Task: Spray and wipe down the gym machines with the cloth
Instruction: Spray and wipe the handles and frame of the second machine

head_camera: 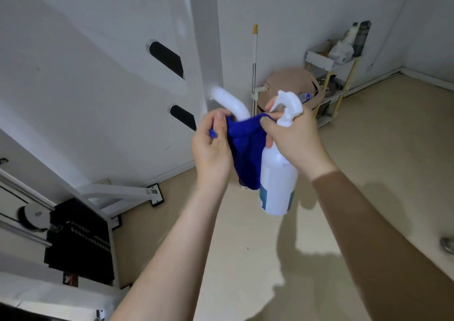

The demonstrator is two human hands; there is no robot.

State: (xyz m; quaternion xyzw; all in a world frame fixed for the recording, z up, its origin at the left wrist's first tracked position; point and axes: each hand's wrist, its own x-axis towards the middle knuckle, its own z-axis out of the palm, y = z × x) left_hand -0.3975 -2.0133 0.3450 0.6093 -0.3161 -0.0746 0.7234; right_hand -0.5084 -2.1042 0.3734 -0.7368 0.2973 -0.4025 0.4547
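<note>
The left hand (211, 146) was observed closed on one edge of a blue cloth (245, 146), pinched between thumb and fingers. The right hand (294, 139) was found with its grip closed around the neck of a white spray bottle (277, 180), while its thumb and forefinger also pinched the opposite edge of the cloth. The cloth was held stretched between both hands, hanging down in front of the bottle's left side. The bottle was carried upright in the air above the beige floor (368, 148), its trigger head uppermost. Just behind the cloth, a curved white handle (229, 102) projected from the white upright of the gym machine (204, 38); the cloth's upper edge appeared to touch the handle's lower end. Two black slots were noted on the machine's panel to the left. A black weight stack (81, 242) was seen at lower left. A brown bin (290, 82), a mop handle (255, 60) and a small shelf unit (329, 75) stood against the far wall.
</note>
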